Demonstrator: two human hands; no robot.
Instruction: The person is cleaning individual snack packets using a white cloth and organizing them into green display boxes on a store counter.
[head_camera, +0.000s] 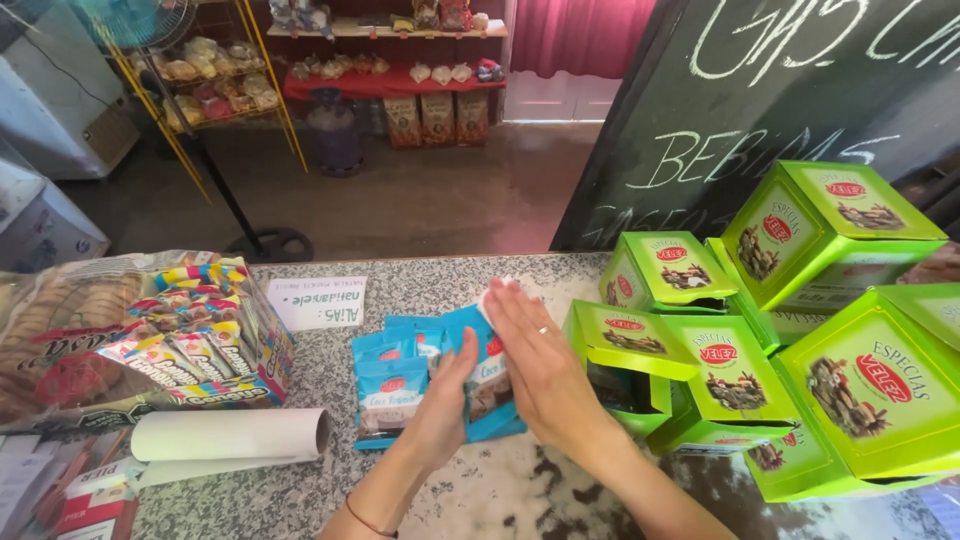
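Glossy plastic blue packets; speckled polished stone counter (smooth); glossy green cardboard boxes.
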